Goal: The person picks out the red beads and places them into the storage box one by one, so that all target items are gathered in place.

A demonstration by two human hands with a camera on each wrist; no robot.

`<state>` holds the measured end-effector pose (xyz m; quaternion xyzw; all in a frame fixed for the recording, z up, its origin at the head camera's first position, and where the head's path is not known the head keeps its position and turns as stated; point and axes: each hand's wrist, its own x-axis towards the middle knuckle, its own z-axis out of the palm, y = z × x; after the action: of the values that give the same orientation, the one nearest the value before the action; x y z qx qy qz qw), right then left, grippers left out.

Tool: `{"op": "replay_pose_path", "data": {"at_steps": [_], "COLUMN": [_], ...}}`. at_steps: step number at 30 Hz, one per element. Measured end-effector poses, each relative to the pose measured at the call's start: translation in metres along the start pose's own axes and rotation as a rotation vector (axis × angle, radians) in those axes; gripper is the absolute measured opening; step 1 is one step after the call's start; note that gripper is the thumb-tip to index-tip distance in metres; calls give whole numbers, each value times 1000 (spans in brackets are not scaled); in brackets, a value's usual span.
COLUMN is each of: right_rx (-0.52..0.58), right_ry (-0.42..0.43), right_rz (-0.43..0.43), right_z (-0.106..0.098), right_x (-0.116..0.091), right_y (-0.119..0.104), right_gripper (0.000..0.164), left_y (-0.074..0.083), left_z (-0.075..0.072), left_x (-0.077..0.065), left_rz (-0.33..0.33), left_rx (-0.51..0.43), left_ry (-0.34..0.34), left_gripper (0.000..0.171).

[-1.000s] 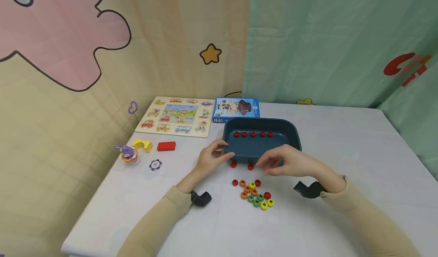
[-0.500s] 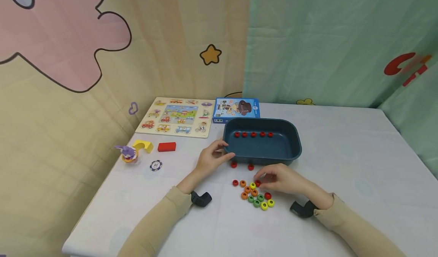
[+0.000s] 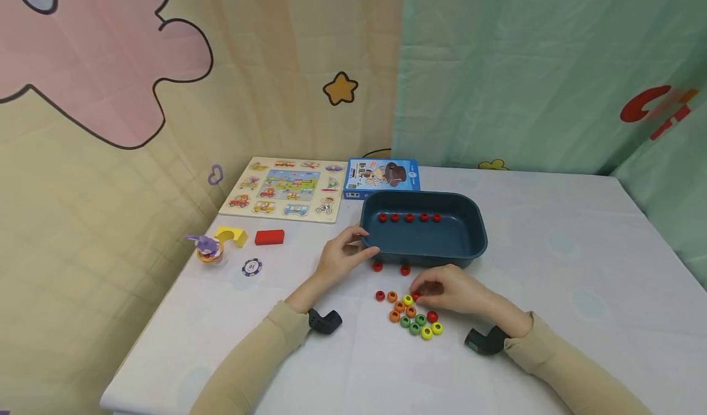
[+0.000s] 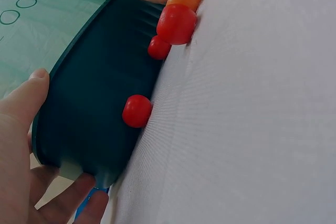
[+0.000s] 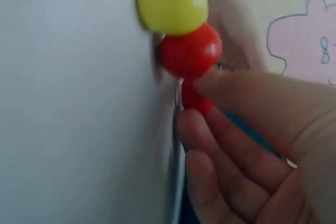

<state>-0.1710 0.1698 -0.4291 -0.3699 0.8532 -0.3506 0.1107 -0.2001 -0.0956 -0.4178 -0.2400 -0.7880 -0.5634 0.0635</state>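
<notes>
My left hand (image 3: pixel 339 256) grips the left end of a dark blue-green plastic tub (image 3: pixel 422 238), thumb at the near rim and fingers round the end wall. A row of several red beads lies inside along its far side. Two more, a red bead (image 3: pixel 378 266) and another red bead (image 3: pixel 405 270), rest against the near wall outside. In front of the tub my right hand (image 3: pixel 455 289) pinches a red bead (image 5: pixel 195 98) between thumb and index finger, low at the table. Beside it lies a loose cluster of orange, yellow, green and red beads, including a yellow bead (image 3: pixel 407 300).
Behind the tub is a blue game box (image 3: pixel 381 178), with a wooden picture puzzle (image 3: pixel 326 213) to its left. Further left sit a red block (image 3: pixel 269 237), a yellow arch block (image 3: pixel 232 235), a purple toy figure (image 3: pixel 205 246) and a poker chip (image 3: pixel 251 267).
My right hand has come down from the tub's near rim toward the beads, and its thumb and index finger have closed on a red one. The left hand keeps its place.
</notes>
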Motion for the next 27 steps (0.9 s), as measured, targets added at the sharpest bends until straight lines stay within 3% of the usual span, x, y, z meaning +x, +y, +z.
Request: {"op": "replay_pose_path", "data": {"at_steps": [4, 10, 13, 17, 23, 27], "right_rx": [26, 82, 73, 124, 167, 132], "right_ry": [-19, 48, 83, 44, -95, -156], "right_rz": [-73, -193, -140, -4, 94, 135], "right_z": [-17, -70, -94, -107, -95, -86], "right_x": [3, 30, 54, 87, 121, 135], "right_y": [-11, -40, -45, -34, -1, 13], "right_gripper": [18, 19, 21, 27, 29, 25], "left_y": [0, -2, -3, -4, -3, -1], "left_z": [0, 1, 1, 1, 0, 0], "left_x": [0, 1, 1, -1, -1, -1], "left_rz": [1, 0, -6, -21, -3, 9], "left_rx": [-4, 6, -1, -9, -27, -21], "left_ry": [-3, 7, 3, -14, -20, -10], "left_gripper": [36, 34, 34, 36, 37, 36]}}
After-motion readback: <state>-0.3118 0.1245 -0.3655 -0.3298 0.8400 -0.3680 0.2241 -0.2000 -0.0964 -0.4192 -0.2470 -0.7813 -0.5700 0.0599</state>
